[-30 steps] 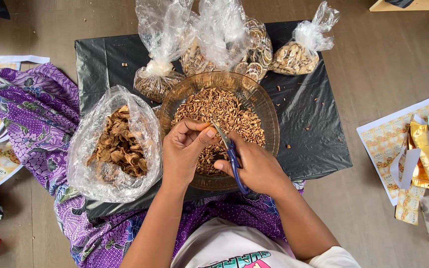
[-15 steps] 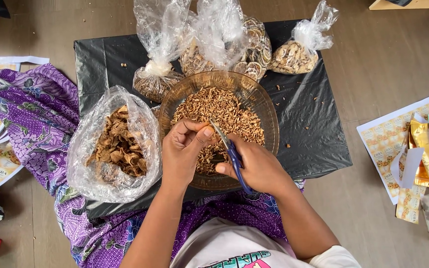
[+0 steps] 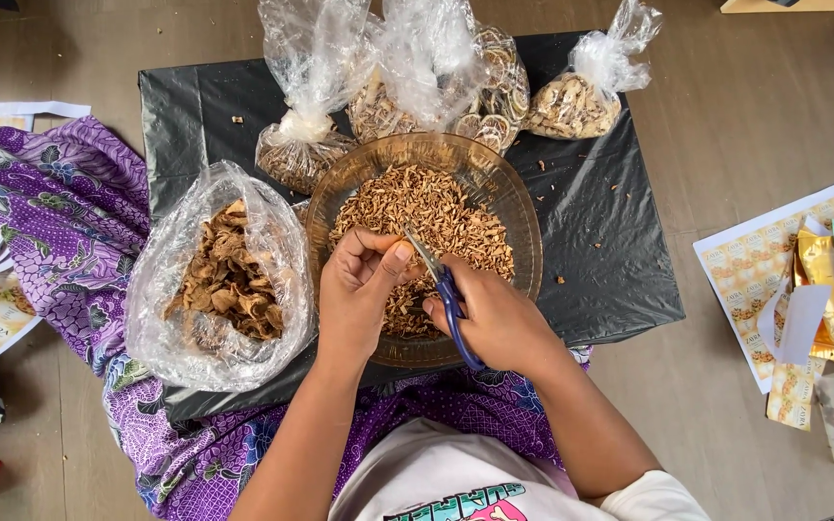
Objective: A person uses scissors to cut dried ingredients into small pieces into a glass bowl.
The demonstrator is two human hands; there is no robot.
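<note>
Head view: my right hand [image 3: 499, 323] is closed on the blue-handled scissors [image 3: 441, 289], blades angled far-left toward my left hand [image 3: 359, 285], whose fingertips pinch a dried piece just beside the blade tips, over the near side of the brown bowl [image 3: 523, 207].

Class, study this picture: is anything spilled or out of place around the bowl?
Yes. Small brown crumbs lie scattered on the black plastic sheet, outside the brown bowl, mostly to its right. Nothing else looks askew.

Soft, even daylight, faint shadows, glare on the clear plastic bags [image 3: 340, 58], sharp focus throughout.
</note>
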